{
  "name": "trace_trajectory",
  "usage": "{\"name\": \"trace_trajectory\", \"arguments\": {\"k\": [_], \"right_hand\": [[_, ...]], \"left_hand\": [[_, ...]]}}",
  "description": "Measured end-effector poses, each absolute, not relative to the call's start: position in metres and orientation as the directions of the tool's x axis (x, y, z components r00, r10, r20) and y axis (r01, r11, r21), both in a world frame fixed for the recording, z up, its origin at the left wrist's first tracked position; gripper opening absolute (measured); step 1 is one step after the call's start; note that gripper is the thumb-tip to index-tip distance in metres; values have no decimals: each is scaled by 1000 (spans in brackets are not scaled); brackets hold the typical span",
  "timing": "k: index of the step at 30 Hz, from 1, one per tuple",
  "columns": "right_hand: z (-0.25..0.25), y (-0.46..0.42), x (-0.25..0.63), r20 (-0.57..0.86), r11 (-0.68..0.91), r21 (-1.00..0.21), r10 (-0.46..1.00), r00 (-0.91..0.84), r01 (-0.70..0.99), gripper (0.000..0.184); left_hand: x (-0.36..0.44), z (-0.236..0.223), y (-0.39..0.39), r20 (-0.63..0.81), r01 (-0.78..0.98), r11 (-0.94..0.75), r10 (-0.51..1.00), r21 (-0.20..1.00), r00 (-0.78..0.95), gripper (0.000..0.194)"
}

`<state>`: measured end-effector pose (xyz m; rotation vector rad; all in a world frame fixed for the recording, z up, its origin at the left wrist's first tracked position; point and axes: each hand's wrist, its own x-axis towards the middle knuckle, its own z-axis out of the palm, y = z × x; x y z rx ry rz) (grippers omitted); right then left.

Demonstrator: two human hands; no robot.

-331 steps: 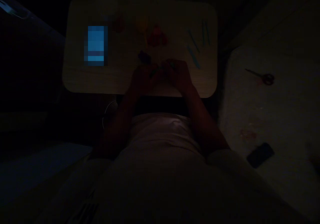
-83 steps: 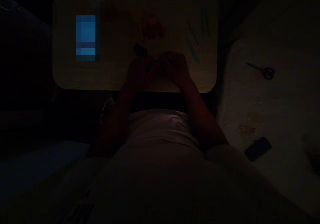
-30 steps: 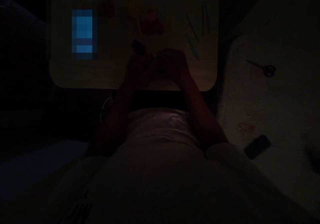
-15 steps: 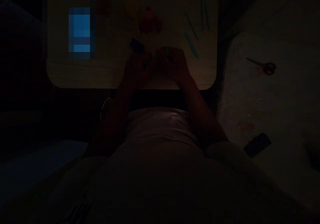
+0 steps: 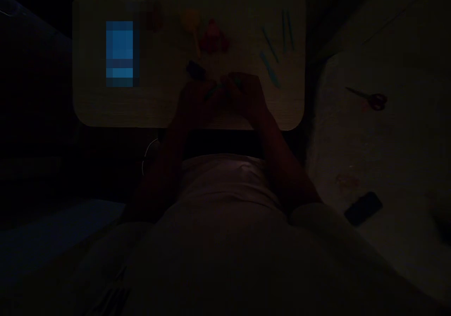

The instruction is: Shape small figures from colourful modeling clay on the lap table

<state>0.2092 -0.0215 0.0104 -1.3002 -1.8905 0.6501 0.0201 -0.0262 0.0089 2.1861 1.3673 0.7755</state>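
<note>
Because the light is so dim, the green thing (image 5: 213, 90) between my hands shows only as two small patches of colour. It is above the near part of the pale table (image 5: 151, 106), right of centre, and I cannot tell whether it touches the tabletop. At my left hand (image 5: 193, 100) it appears as a narrow, dark green strip, slanting up toward the right, pinched between my thumb and curled fingers. At my right hand (image 5: 246, 95) it is a shorter, blunter patch with a slightly bluish cast, closed in among my bent fingers. My fingertips nearly meet between the two, so I cannot tell whether they are one piece or two. Its surface is too dark to read, and its outline is partly covered by my fingers.

Just beyond my left hand lies a lumpy, dark bluish thing (image 5: 195, 70). Farther up sits a red clustered shape (image 5: 213, 39), its upper middle pinker, with a yellow round-headed thing (image 5: 190, 19) beside it, its thin stem pointing toward me. To the right of my right hand lie slim blue sticks (image 5: 270, 69).
</note>
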Motion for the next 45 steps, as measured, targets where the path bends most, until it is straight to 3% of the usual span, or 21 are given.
{"name": "trace_trajectory", "arguments": {"k": [7,12,20,28,33,38,45], "right_hand": [[8,-20,210,257,330,-773,944,-208,542,58],[5,-20,210,338,403,-761,915,-219,509,63],[5,-20,212,350,426,-743,905,-243,516,70],[8,-21,211,322,397,-759,918,-233,515,64],[10,-22,210,328,407,-731,913,-241,548,64],[11,-22,210,344,422,-722,906,-246,548,60],[16,-25,211,218,315,-737,948,-230,599,53]], "left_hand": [[21,6,-26,286,643,-461,886,611,364,55],[20,-1,-24,313,628,-466,884,623,346,53],[20,1,-25,292,615,-454,890,645,351,52],[17,-3,-23,284,571,-440,895,693,345,53],[19,-3,-23,316,590,-472,880,655,354,61],[19,-2,-24,307,571,-455,888,683,341,56],[19,0,-25,272,596,-421,905,684,328,51]]}}
